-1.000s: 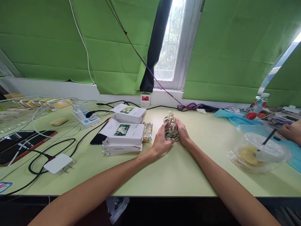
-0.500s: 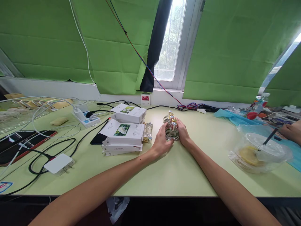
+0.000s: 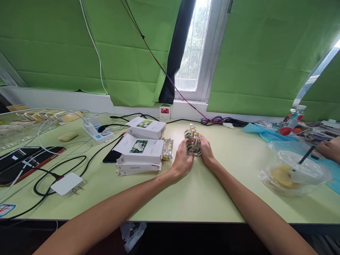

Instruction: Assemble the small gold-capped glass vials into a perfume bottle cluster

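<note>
Several small glass bottles [image 3: 193,147] with gold and silver caps stand upright in a row on the table. My left hand [image 3: 182,160] is curved against their left side, its thumb at the front bottle. Against the right side of the row, my right hand [image 3: 206,148] rests with its fingers together. Both hands press the row between them. Left of my left hand, more small bottles [image 3: 168,148] lie beside stacked white boxes [image 3: 145,151] printed with white flowers. Another white box [image 3: 147,127] lies behind the stack.
A power strip [image 3: 97,132], a white charger [image 3: 67,183] and looping cables are at the left, with dark phones [image 3: 29,163]. On the right sit a bagged cup [image 3: 294,170] and blue sheeting [image 3: 259,130]; another person's hand [image 3: 329,148] is at the edge.
My left thumb has shifted slightly away from the front bottle's base. The bottles have moved slightly within my hands, and the view has shifted a little.
</note>
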Demonstrator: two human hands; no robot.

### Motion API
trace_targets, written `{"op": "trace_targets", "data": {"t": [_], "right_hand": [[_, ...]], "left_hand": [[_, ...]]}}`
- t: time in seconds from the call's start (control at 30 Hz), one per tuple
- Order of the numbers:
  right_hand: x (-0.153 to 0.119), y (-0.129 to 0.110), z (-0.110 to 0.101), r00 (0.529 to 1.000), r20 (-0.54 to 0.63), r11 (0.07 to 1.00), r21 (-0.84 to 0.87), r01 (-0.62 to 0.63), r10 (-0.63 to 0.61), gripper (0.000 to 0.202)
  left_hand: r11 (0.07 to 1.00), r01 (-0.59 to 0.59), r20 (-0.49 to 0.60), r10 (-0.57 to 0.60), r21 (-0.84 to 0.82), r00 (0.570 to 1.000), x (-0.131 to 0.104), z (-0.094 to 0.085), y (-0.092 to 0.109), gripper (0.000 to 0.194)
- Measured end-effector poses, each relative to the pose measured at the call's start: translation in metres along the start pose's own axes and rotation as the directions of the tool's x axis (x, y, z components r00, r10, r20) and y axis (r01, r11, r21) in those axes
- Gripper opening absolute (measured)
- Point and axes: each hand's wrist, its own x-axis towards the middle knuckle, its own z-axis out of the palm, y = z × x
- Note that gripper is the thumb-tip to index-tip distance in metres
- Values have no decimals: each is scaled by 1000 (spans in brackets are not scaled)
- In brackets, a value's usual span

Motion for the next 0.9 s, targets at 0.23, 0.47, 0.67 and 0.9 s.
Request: {"op": "trace_targets", "data": {"t": [0.23, 0.47, 0.67, 0.9], "right_hand": [[-1, 4, 3, 999, -36, 1000, -23, 2, -3, 49], [-1, 4, 3, 1000, 6, 1000, -15, 19, -19, 51], [-2, 2, 4, 998, 49, 999, 29, 30, -31, 45], [-7, -8, 4, 996, 86, 997, 72, 27, -33, 43]], "left_hand": [[1000, 7, -53, -5, 24, 999, 0, 1, -3, 49], [999, 30, 15, -29, -33, 999, 2, -1, -1, 54], [997, 35, 44, -32, -75, 999, 1, -3, 0, 56], [997, 39, 42, -36, -71, 998, 2, -3, -1, 58]]}}
